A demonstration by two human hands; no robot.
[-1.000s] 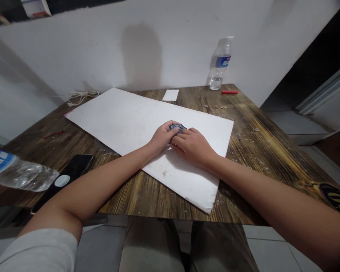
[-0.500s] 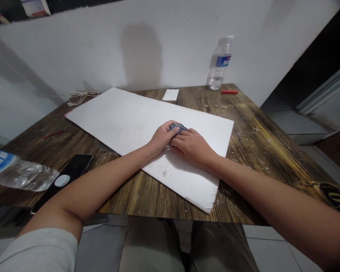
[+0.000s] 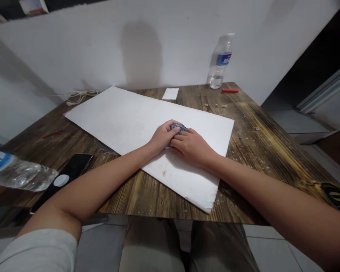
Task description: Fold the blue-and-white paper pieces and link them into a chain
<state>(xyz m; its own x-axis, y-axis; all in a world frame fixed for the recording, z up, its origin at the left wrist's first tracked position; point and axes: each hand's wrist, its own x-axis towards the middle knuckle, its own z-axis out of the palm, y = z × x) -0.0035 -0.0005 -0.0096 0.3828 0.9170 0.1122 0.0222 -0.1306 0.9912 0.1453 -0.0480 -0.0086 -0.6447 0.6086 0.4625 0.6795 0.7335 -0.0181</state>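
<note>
A small dark-blue patterned object (image 3: 178, 127) is held between my two hands, low over the white board (image 3: 124, 117); most of it is covered by fingers, so its kind cannot be made out. My left hand (image 3: 164, 135) is closed around its left side, with the thumb lying across the top. From the right, my right hand (image 3: 193, 145) closes on the same object, its bent fingers overlapping the left hand's fingers. The board lies slantwise on the wooden table, under both hands.
A clear bottle (image 3: 221, 62) stands by the wall beside a red stick-like item (image 3: 230, 90). A white paper piece (image 3: 170, 93) and white cable (image 3: 81, 96) lie at the back. On the left are another bottle (image 3: 25, 173), a black phone (image 3: 78, 166) and a thin red item (image 3: 52, 133).
Both hands stay almost in place around the blue object. Its visible part looks slightly flatter than before, and the camera view has shifted a little.
</note>
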